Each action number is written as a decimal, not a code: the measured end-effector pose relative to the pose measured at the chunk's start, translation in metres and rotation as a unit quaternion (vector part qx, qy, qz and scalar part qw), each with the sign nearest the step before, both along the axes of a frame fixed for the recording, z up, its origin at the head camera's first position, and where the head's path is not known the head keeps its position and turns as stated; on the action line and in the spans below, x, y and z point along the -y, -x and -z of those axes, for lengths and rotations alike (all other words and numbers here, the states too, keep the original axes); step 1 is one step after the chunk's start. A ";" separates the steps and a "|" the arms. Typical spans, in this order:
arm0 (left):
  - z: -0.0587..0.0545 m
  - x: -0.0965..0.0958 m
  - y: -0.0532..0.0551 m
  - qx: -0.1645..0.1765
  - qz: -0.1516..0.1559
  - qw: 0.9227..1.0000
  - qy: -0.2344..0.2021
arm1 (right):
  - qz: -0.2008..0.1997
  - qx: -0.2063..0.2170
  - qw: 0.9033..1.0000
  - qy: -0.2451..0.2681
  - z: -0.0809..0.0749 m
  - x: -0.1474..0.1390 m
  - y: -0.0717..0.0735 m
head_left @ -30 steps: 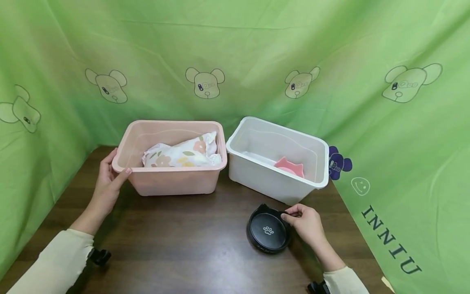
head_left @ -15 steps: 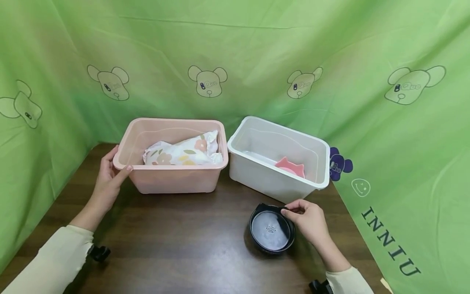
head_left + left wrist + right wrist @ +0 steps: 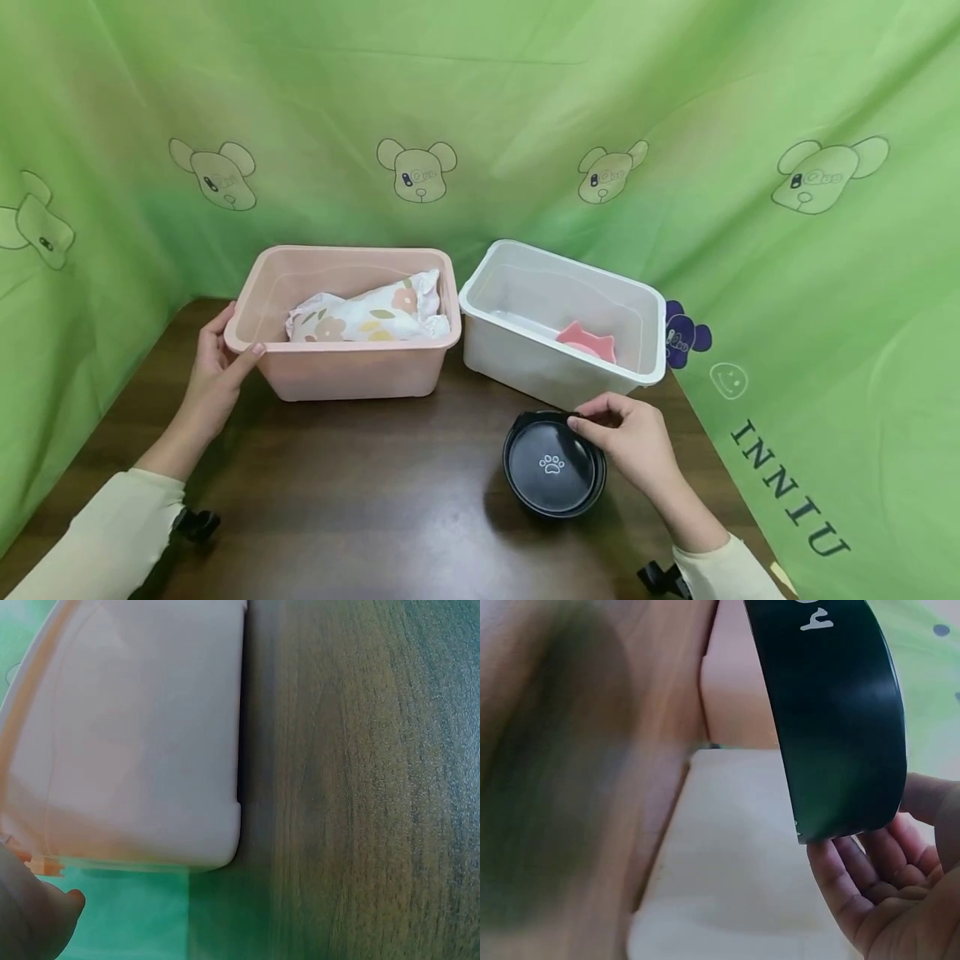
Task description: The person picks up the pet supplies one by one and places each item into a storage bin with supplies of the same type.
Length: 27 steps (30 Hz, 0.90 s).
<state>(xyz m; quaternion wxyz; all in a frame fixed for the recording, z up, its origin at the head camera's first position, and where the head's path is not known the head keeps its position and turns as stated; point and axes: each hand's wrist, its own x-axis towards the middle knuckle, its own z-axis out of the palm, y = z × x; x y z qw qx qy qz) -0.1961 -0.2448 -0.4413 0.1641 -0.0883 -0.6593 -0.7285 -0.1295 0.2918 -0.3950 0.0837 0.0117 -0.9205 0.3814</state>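
Note:
My right hand pinches the back right edge of a round black pet bowl, which has cat ears and a white paw print. In the right wrist view the bowl hangs over the table, fingers and thumb at its edge. My left hand grips the front left corner of a pink plastic bin, thumb on the front rim. A small white floral cushion lies inside that bin. The left wrist view shows the bin's side on the table.
A white plastic bin stands angled to the right of the pink one, close beside it. Inside is a pink piece with pointed ears. A green printed cloth hangs behind and beside the dark wooden table.
My right hand has raised the black bowl off the table, and its shadow now lies apart from it. My left hand keeps its grip on the pink bin.

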 end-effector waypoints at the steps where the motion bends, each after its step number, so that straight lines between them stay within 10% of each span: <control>1: 0.001 0.000 -0.001 0.001 -0.001 1.000 0.003 | -0.005 -0.004 1.000 0.002 -0.003 0.002 -0.001; 14: 0.002 0.002 -0.003 -0.004 0.002 1.000 0.019 | -0.101 -0.135 0.985 -0.035 -0.044 0.009 0.003; 27: 0.002 0.001 -0.003 -0.016 0.001 1.000 0.017 | -0.203 -0.289 0.927 -0.125 -0.085 0.006 0.029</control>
